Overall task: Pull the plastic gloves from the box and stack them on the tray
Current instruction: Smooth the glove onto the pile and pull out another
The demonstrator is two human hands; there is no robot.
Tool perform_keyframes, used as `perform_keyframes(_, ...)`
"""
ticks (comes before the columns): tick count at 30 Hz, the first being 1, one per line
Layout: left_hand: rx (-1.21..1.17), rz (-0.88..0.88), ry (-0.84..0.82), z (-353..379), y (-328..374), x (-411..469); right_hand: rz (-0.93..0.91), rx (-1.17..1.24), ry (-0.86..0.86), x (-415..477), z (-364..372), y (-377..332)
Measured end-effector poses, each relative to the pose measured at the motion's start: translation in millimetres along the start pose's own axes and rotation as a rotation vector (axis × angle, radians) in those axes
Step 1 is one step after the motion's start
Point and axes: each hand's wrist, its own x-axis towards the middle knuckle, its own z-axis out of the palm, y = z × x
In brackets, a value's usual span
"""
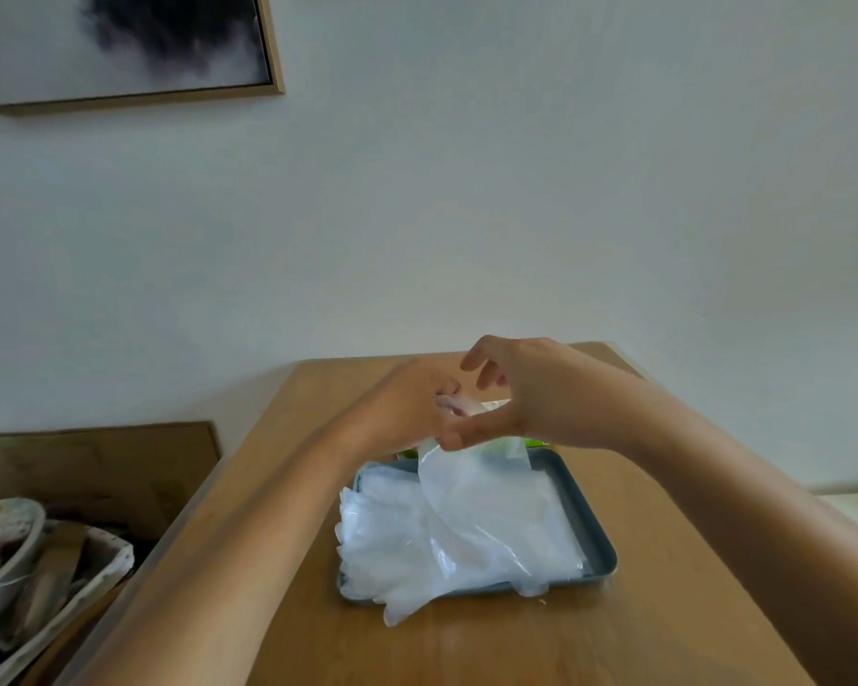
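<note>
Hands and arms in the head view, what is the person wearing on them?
Nothing visible: the left hand and right hand wear no gloves, and no watch, bracelet or ring shows. Both arms are bare to the frame edge, with no sleeves.

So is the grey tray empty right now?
No, a stack of clear gloves lies on the tray, and the right hand pinches another glove just above it.

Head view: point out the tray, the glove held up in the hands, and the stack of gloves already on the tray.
tray [596, 532]: head view, bare right-hand wall.
held glove [471, 492]: head view, middle of the hanging sheet.
glove stack [382, 542]: head view, left part of the pile.
</note>
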Motion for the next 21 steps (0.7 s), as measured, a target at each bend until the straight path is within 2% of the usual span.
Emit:
perform_keyframes(4,-0.022,-0.007,-0.013,-1,0,3,-0.068,-0.243,0.041,4,8,-11)
perform_keyframes(8,-0.172,-0.066,-0.042,-3,-12,7,-0.042,-0.294,0.074,14,12,-15)
perform_keyframes(10,-0.353,-0.107,-0.111,0,-28,8,-0.02,-0.102,0.097,19,9,-9)
perform_keyframes(13,-0.613,-0.233,-0.165,10,-49,0,0.053,0.344,0.125,23,4,2)
perform_keyframes(15,-0.771,-0.233,-0.174,15,-56,-9,0.099,0.555,0.122,23,2,10)
perform_keyframes(17,-0.851,-0.191,-0.152,14,-61,-14,0.127,0.711,0.088,22,2,17)
perform_keyframes(21,-0.858,-0.177,-0.006,-5,-59,-14,0.19,0.997,-0.021,15,8,33)
